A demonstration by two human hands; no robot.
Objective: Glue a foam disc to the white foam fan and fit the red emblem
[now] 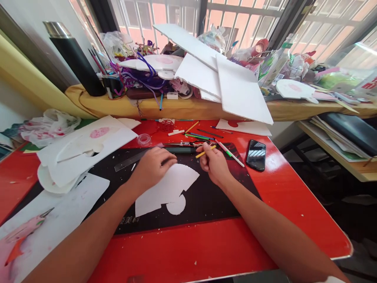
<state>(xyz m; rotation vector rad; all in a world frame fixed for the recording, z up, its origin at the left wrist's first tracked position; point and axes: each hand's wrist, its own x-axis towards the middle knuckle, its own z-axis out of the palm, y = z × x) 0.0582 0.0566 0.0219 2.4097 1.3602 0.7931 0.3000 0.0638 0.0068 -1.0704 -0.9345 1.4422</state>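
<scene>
A white foam-board cutout [165, 188], fan-shaped with a round tab at its lower edge, lies flat on the black mat [206, 204]. My left hand [154, 167] is at the cutout's upper left edge, its fingers loosely curved with a gap to the thumb. Whether it touches the board I cannot tell. To the right of the cutout, above the mat, my right hand [214, 163] is closed round a short yellow pencil [206, 151], which points left. Scissors [184, 144] lie just beyond both hands. A clear ruler [126, 160] is partly behind my left hand.
Several pens [200, 136], a tape roll [144, 140] and a phone [256, 155] lie on the red table [282, 196]. Cut white boards [94, 145] and a pink glue gun [26, 232] are at the left. White sheets [241, 90] overhang the cluttered sill, near a black flask [75, 59].
</scene>
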